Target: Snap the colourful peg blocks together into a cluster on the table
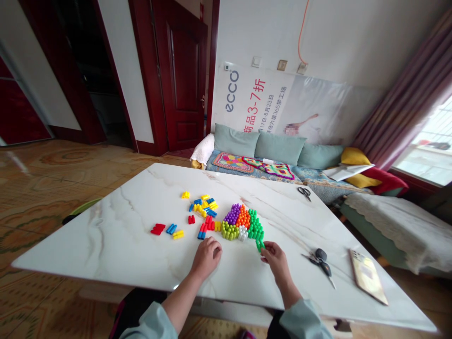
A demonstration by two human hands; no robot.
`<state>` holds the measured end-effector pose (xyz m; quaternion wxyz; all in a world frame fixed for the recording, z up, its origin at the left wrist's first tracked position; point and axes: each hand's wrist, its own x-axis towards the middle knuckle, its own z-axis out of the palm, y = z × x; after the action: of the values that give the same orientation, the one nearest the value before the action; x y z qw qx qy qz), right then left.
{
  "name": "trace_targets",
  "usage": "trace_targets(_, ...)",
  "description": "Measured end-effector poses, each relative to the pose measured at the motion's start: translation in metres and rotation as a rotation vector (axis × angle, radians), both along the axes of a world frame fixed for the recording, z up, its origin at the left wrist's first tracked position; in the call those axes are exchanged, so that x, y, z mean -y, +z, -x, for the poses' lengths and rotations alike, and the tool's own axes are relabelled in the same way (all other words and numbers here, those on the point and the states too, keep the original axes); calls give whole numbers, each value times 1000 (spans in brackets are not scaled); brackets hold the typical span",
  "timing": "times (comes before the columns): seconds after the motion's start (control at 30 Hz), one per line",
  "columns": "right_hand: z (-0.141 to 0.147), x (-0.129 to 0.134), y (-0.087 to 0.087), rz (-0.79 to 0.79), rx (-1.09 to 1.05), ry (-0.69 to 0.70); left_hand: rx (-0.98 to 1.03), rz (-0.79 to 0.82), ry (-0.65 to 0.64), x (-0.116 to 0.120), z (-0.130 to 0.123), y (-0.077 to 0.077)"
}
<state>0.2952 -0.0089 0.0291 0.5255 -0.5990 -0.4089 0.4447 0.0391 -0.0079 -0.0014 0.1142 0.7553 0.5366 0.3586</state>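
Observation:
My right hand [276, 260] pinches a small green plastic tube [260, 245] at the lower end of a green group [254, 225]. That group stands packed against purple [233, 214], orange [243, 217], white [243, 233] and yellow-green [230, 231] groups of similar small rounded pieces. My left hand [206, 258] rests on the table with its fingers curled in, and nothing shows in them. Just beyond it lie a red-and-blue pair of tubes [202, 231], red tubes [209, 223] and yellow tubes [217, 226].
Loose blue and yellow tubes [205, 205] and red ones [157, 229] lie farther left on the marble-patterned table [123, 254]. Right of my hands are black-handled scissors or pliers [322, 262] and a phone [367, 277]. Black scissors [304, 192] lie near the far edge, before a sofa [226, 162].

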Motion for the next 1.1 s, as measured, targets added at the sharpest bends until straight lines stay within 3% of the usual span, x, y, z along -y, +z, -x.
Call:
trace_targets(0.1,3,-5,-9,-76,62,25,3,-3,-3,0,0,0)
trace_targets(0.27,2,-9,-19,-199,546,-26,-5,-8,-8,0,0,-1)
trace_targets(0.37,1,-12,-25,-247,716,-53,-5,-8,-8,-1,0,-1)
trace_targets(0.57,4,-22,-36,-311,700,-99,-6,-6,-3,0,-1,0)
trace_targets(0.73,10,-11,-40,-322,696,-228,3,-12,2,1,-1,0)
trace_targets(0.9,17,3,-42,-375,803,22,7,-9,2,0,-1,0)
trace_targets(1.1,16,-4,-44,-432,892,74,4,-4,-3,-1,-2,-2)
